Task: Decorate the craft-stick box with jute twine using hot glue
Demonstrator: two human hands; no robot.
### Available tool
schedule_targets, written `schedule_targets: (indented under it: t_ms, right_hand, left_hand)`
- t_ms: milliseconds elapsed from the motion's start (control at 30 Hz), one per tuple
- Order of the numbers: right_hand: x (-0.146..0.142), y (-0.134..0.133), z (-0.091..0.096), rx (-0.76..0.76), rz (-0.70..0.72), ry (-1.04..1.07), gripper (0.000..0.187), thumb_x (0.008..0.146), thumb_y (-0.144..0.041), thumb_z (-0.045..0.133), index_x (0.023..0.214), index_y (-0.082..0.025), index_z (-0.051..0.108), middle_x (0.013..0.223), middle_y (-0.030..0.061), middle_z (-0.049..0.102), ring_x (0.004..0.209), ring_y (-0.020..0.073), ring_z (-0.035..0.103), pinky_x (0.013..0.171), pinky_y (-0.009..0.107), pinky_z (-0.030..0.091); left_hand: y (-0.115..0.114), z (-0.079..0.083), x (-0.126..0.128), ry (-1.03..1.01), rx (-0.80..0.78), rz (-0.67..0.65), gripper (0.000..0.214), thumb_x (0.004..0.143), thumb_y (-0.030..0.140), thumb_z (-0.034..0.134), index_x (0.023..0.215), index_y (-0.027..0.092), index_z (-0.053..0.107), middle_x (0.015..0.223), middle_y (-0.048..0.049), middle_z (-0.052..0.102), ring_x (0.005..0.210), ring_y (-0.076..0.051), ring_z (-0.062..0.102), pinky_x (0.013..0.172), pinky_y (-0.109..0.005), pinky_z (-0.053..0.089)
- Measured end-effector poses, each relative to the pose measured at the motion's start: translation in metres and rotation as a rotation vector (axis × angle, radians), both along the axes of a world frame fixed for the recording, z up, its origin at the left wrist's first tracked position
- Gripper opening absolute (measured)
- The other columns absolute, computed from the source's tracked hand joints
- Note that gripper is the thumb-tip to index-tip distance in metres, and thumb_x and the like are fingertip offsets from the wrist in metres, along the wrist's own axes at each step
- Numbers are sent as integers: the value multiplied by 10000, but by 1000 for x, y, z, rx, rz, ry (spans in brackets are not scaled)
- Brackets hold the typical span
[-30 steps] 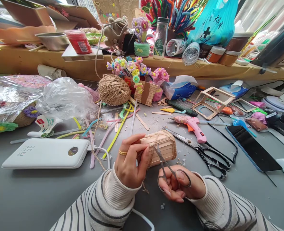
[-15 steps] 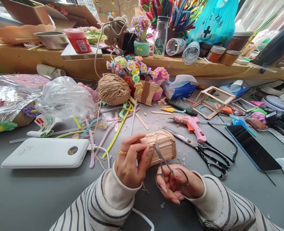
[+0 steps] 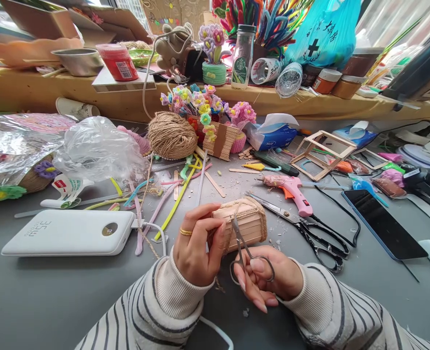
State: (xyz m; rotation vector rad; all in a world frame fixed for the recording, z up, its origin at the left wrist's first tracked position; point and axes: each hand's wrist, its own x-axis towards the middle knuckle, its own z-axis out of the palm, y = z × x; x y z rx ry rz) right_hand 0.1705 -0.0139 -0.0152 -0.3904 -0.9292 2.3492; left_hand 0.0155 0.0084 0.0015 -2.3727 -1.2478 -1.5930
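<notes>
My left hand (image 3: 198, 243), with a gold ring on one finger, grips the near left end of a small box of wooden craft sticks (image 3: 249, 228). Brown twine (image 3: 264, 218) runs around the box's edges. In my right hand (image 3: 269, 277) are small metal scissors (image 3: 242, 243), thumb and a finger through the handle loops. Their tips point up at the twine beside my left fingertips. Whether the blades touch the twine I cannot tell. My left fingers partly hide the box's left end.
Large black-handled scissors (image 3: 310, 236) and a pink glue gun (image 3: 291, 192) lie right of the box. A phone (image 3: 383, 223) is farther right, a white power bank (image 3: 69, 232) at the left. A twine ball (image 3: 172, 135) and tissue pack (image 3: 271, 133) stand behind.
My right hand and the small scissors have shifted slightly left, and the scissors stand more upright. My left hand and the box stay in place.
</notes>
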Motion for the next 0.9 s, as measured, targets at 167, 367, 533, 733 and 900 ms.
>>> schedule_targets:
  t_ms: [167, 367, 533, 733, 900]
  right_hand:
    - [-1, 1, 1, -48, 21, -43, 399, 713, -504, 599, 699, -114, 512, 404, -33, 538, 236, 28, 334, 209, 128, 180]
    - [-4, 1, -2, -27, 3, -121, 494, 643, -612, 604, 612, -137, 473, 346, -52, 487, 203, 17, 266, 191, 131, 128]
    - [-7, 0, 1, -17, -31, -129, 542, 610, -669, 588, 568, -147, 449, 314, -65, 443, 191, 8, 223, 191, 137, 100]
    - [-8, -5, -3, -24, -112, -219, 503, 649, -632, 571, 547, -153, 461, 288, -73, 405, 185, 22, 230, 205, 159, 92]
    - [-10, -10, -9, -12, -175, -228, 497, 655, -629, 566, 515, -166, 452, 256, -95, 333, 186, 23, 197, 234, 183, 102]
  left_hand:
    - [0, -1, 0, 4, 2, 2, 112, 784, 64, 524, 855, 150, 511, 1025, -75, 565, 918, -133, 565, 783, -248, 517]
    - [0, 1, 0, -3, 6, -1, 115, 783, 60, 520, 849, 154, 512, 1011, -74, 569, 909, -140, 571, 769, -263, 526]
    - [0, 2, 1, -14, 5, 8, 110, 786, 66, 514, 844, 160, 511, 1004, -70, 574, 905, -144, 575, 764, -268, 527]
    - [0, 1, 1, -13, 6, 15, 92, 788, 75, 514, 839, 152, 510, 1000, -79, 575, 907, -145, 573, 781, -264, 518]
    - [0, 0, 0, 23, 6, 11, 103, 785, 88, 526, 862, 156, 513, 1015, -80, 572, 911, -147, 572, 779, -268, 524]
